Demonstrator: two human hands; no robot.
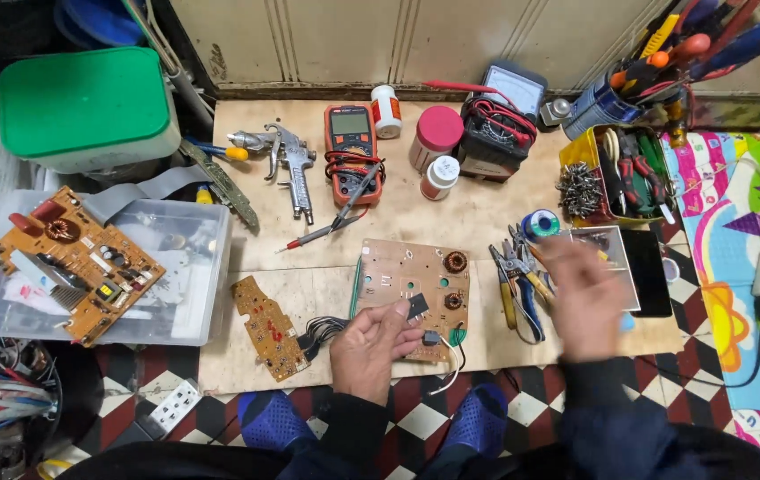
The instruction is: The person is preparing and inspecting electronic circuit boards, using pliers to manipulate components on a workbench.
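I see my left hand (371,342) resting on the lower edge of the tan circuit board (414,295), thumb and fingers closed together on a small black part (418,307) lying against the board's face. The board lies flat on the wooden worktop (451,222), near its front edge. A smaller orange board (269,327) lies just beside the hand at nine o'clock, joined to it by black wires (322,329). My right hand (586,298) is blurred, at three o'clock from the board, raised over the worktop; I cannot tell whether its fingers are apart or together. Pliers (518,280) lie between the board and that hand. An orange meter (351,151) sits at twelve o'clock, well apart from both.
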